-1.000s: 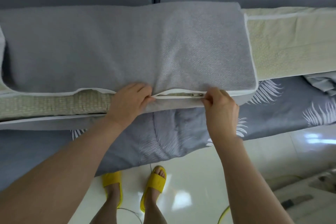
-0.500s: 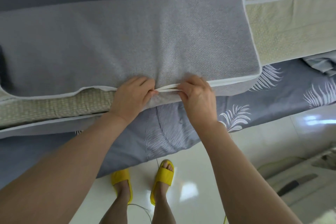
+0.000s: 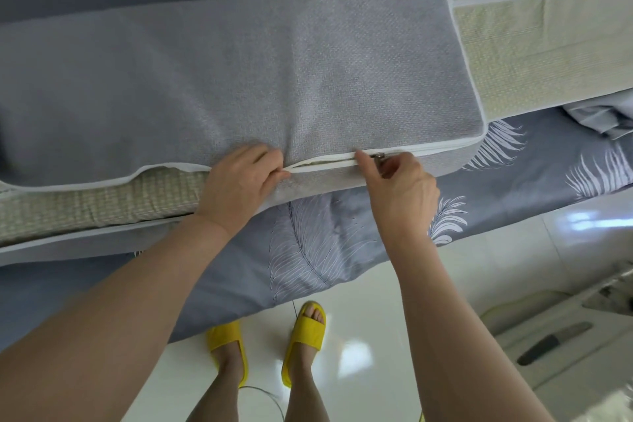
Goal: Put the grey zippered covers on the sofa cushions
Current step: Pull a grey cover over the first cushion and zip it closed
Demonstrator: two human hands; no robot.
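Rightward since before, my right hand (image 3: 399, 181) pinches the zipper pull (image 3: 379, 156); my left hand (image 3: 239, 181) grips the grey cover (image 3: 274, 72) edge, centre frame.

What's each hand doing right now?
Left hand: closed, pinching the grey cover edge beside the open gap.
Right hand: closed on the zipper pull.

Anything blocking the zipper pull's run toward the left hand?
Nothing visible does. The zipper pull sits at the right hand; the open seam runs clear to the left hand, which pinches the cover's edges together.
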